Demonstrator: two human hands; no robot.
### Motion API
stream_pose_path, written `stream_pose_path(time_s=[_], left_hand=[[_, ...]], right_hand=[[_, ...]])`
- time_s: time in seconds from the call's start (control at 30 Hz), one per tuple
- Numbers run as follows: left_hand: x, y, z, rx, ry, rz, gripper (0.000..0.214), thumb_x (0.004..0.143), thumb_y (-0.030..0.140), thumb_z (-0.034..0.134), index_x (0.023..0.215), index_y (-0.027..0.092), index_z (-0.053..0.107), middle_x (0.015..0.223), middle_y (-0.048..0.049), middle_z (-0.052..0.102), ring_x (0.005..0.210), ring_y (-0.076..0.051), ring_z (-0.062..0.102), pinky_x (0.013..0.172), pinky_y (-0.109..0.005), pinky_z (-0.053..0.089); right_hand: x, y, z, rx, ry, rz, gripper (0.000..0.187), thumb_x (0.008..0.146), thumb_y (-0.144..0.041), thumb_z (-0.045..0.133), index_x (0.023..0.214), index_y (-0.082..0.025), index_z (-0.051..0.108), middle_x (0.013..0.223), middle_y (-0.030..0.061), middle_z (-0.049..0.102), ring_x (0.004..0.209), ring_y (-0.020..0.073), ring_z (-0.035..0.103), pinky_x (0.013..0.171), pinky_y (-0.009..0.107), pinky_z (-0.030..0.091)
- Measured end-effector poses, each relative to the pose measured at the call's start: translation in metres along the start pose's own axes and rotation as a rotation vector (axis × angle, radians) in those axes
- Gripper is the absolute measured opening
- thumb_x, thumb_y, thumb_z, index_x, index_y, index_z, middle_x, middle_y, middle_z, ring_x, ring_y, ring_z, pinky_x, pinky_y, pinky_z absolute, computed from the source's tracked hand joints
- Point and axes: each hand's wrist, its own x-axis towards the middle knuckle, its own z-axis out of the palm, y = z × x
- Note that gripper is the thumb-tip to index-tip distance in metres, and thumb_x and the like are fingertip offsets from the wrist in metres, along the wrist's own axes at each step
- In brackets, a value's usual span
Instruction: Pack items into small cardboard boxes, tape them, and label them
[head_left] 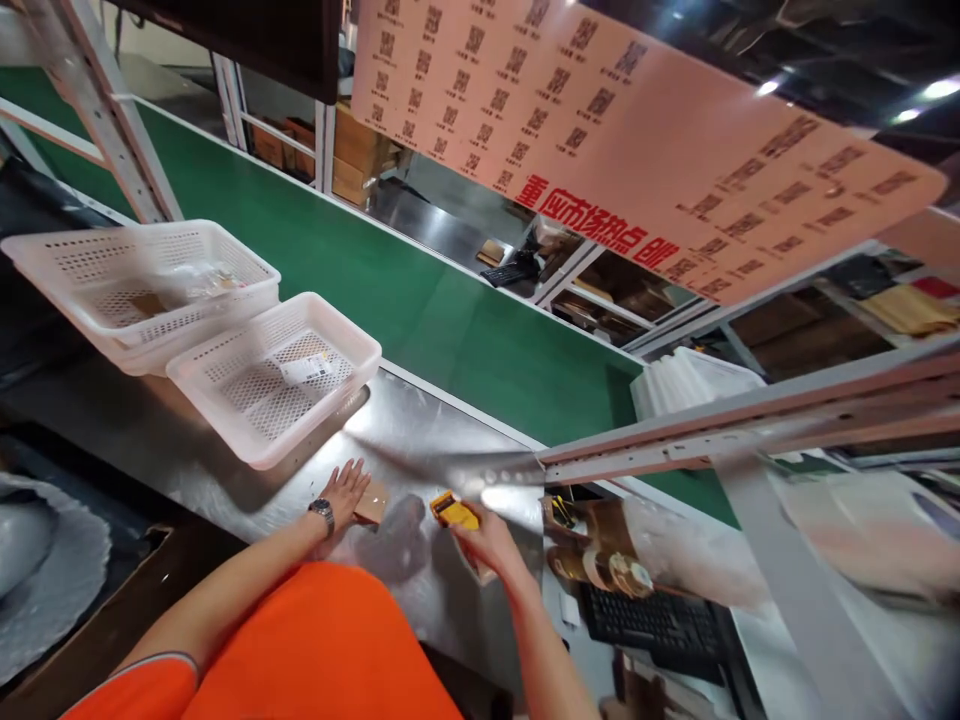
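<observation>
Yellow tool (pixel 457 513) juts forward from the right hand (pixel 489 541)

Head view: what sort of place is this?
Probably a packing or sorting station, perhaps in a warehouse: a long green conveyor-like belt, a white perforated plastic basket holding a labelled white packet, and a pink board printed with QR-style codes.

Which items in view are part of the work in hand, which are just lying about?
In use, apparently:
yellow tool, held in the right hand
small brown box, partly covered by the left hand

Likely just lying about:
nearer white basket
farther white basket
black keyboard
</observation>
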Motion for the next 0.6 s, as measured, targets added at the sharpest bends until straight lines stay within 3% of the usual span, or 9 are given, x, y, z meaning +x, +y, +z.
stream_pose_path(time_s=[0.07, 0.17, 0.27, 0.4, 0.47, 0.6], left_hand=[[0.002, 0.003, 0.003, 0.001, 0.034, -0.029, 0.097, 0.1, 0.041, 0.085, 0.187, 0.029, 0.042, 0.199, -0.0225, 0.021, 0.183, -0.057, 0.014, 0.144, -0.075, 0.022], [0.005, 0.006, 0.006, 0.0, 0.068, -0.054, 0.089, 0.102, 0.029, 0.08, 0.185, 0.035, 0.047, 0.2, -0.0194, 0.02, 0.183, -0.059, 0.012, 0.141, -0.079, 0.027], [0.007, 0.006, 0.007, 0.001, 0.045, -0.058, 0.089, 0.102, 0.022, 0.075, 0.185, 0.037, 0.046, 0.201, -0.0201, 0.018, 0.183, -0.059, 0.012, 0.141, -0.08, 0.028], [0.009, 0.007, 0.0, -0.009, -0.004, -0.07, 0.09, 0.101, 0.017, 0.067, 0.186, 0.035, 0.044, 0.201, -0.0186, 0.014, 0.184, -0.056, 0.007, 0.144, -0.075, 0.024], [0.01, 0.009, -0.006, -0.008, -0.067, -0.067, 0.102, 0.093, 0.015, 0.074, 0.188, 0.034, 0.04, 0.201, -0.0218, 0.008, 0.183, -0.058, 0.005, 0.143, -0.077, 0.024], [0.01, 0.013, -0.024, 0.017, -0.161, 0.007, 0.127, 0.076, 0.017, 0.085, 0.191, 0.03, 0.03, 0.2, -0.0266, 0.001, 0.182, -0.059, 0.001, 0.141, -0.079, 0.029]], right_hand=[[0.002, 0.013, 0.0, -0.02, 0.088, 0.058, 0.072, 0.1, -0.042, 0.073, 0.167, -0.018, 0.066, 0.129, 0.0178, 0.089, 0.116, 0.0344, 0.084, 0.099, 0.042, 0.061], [0.011, 0.017, 0.021, -0.047, 0.192, 0.128, 0.082, 0.109, -0.045, 0.063, 0.183, -0.018, 0.042, 0.134, 0.0219, 0.085, 0.12, 0.0368, 0.083, 0.104, 0.047, 0.059], [0.022, 0.015, 0.054, -0.025, 0.25, 0.155, 0.08, 0.107, -0.034, 0.062, 0.182, -0.013, 0.044, 0.138, 0.0264, 0.081, 0.127, 0.0398, 0.08, 0.111, 0.049, 0.058], [0.03, -0.002, 0.113, 0.121, 0.38, 0.072, 0.076, 0.109, -0.038, 0.049, 0.175, 0.0, 0.048, 0.171, 0.0386, 0.059, 0.164, 0.0506, 0.055, 0.137, 0.062, 0.041], [0.034, -0.02, 0.15, 0.234, 0.379, -0.036, 0.076, 0.112, -0.043, 0.038, 0.177, -0.004, 0.045, 0.179, 0.0346, 0.054, 0.171, 0.0448, 0.05, 0.14, 0.062, 0.041], [0.044, -0.059, 0.218, 0.424, 0.232, -0.202, 0.082, 0.114, -0.059, 0.024, 0.182, -0.015, 0.038, 0.177, 0.0258, 0.061, 0.172, 0.0392, 0.052, 0.136, 0.057, 0.049]])
